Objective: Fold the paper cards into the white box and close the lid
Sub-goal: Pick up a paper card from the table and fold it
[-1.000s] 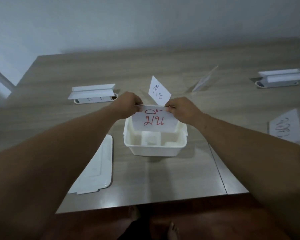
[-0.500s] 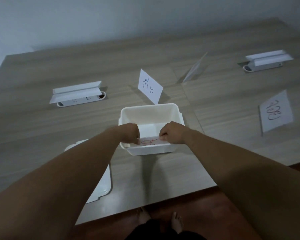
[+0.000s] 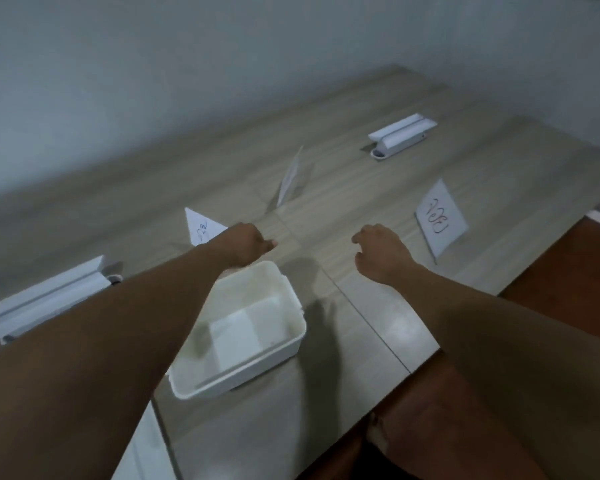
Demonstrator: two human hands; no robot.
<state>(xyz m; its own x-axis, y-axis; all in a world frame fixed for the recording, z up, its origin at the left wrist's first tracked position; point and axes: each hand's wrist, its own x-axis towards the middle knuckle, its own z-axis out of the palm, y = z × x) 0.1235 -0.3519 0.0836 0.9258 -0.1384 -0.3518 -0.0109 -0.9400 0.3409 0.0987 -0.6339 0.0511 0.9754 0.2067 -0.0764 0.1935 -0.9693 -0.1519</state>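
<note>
The open white box (image 3: 293, 308) stands on the wooden table, with a folded white card (image 3: 238, 336) lying flat inside it. My left hand (image 3: 246, 245) hovers above the box's far edge, fingers loosely curled and holding nothing. Partly hidden behind that hand stands a folded card with dark writing (image 3: 200, 226). My right hand (image 3: 381, 252) floats right of the box, fingers apart and empty. A card with red writing (image 3: 440, 216) stands just beyond it. Another folded card (image 3: 291, 176) stands edge-on farther back. The box lid (image 3: 142, 441) peeks out under my left forearm.
Two white socket units with raised flaps sit in the tabletop, one at the far right (image 3: 400, 135) and one at the left (image 3: 45, 297). The table's front edge (image 3: 423, 365) runs diagonally beside my right forearm, with brown floor below. A grey wall backs the table.
Both hands let go of the red-lettered card inside the box, rose out of it and moved away from me. The view has swung and tilted to the right.
</note>
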